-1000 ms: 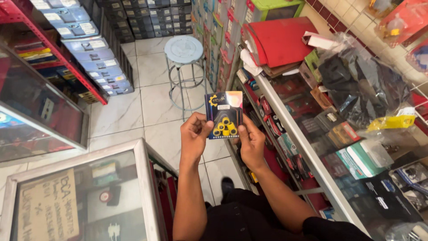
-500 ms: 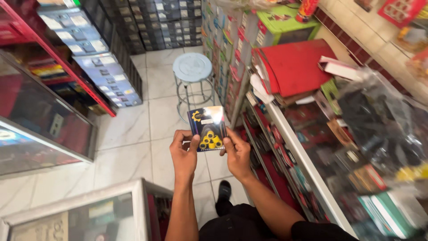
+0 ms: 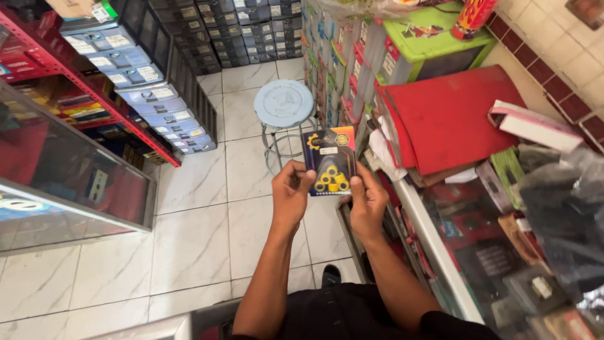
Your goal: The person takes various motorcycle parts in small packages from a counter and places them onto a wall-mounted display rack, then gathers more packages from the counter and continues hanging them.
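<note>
Tiled floor [image 3: 195, 245]: pale marble-look squares, aisle open between fixtures. Glass display case [image 3: 63, 182] runs along the left edge of the aisle, a red shelving rack [image 3: 94, 94] with grey-blue boxes behind it.

Glass counter [image 3: 440, 252] runs along the right side, its top crowded: red folder [image 3: 453, 119] at the far end, a green bin [image 3: 434, 47] behind that, dark plastic bags [image 3: 560, 201] toward the near right edge. Little bare glass shows on it.

Round pale-blue stool [image 3: 284, 104] stands on the floor straight ahead, just beyond the hands.

Blister card [image 3: 330, 162]: dark backing with orange corner, cluster of small yellow rollers under clear plastic. Held upright in the air over the aisle, beside the counter's left edge, not resting on anything.

Left hand [image 3: 290, 192]: fingers closed on the card's left edge, thumb in front. Right hand [image 3: 368, 200]: fingers closed on the lower right edge, thumb on the face.

Judgement: a two-edge pinch keeps the face readable; thumbs should stay off the bubble so the rollers stay visible, card kept square to the eye. The counter edge and the stock packed below it sit close to the right elbow; the stool limits any step forward.
</note>
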